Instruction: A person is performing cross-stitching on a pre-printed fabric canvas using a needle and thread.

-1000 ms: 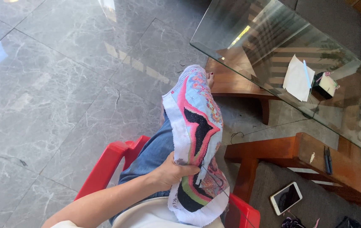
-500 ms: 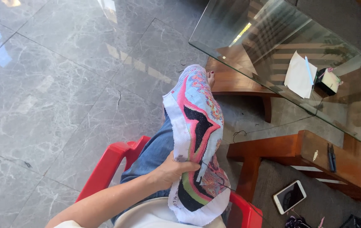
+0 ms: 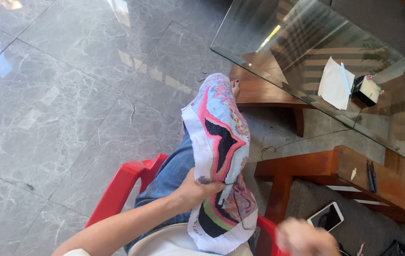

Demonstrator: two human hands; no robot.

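Grey marble floor (image 3: 69, 95) lies wide open to the left; the left hand (image 3: 197, 189) pinches the embroidered cloth (image 3: 221, 156) draped over the knee, near the glass table (image 3: 259, 52) edge (right hand (image 3: 307, 237) blurred, grip unclear)

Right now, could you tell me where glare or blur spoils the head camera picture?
In the head view, the right hand at the bottom edge is motion-blurred, so its grip is unreadable; window glare streaks the grey marble floor; the glass tabletop mirrors slats; the left hand and the embroidered cloth are sharp.
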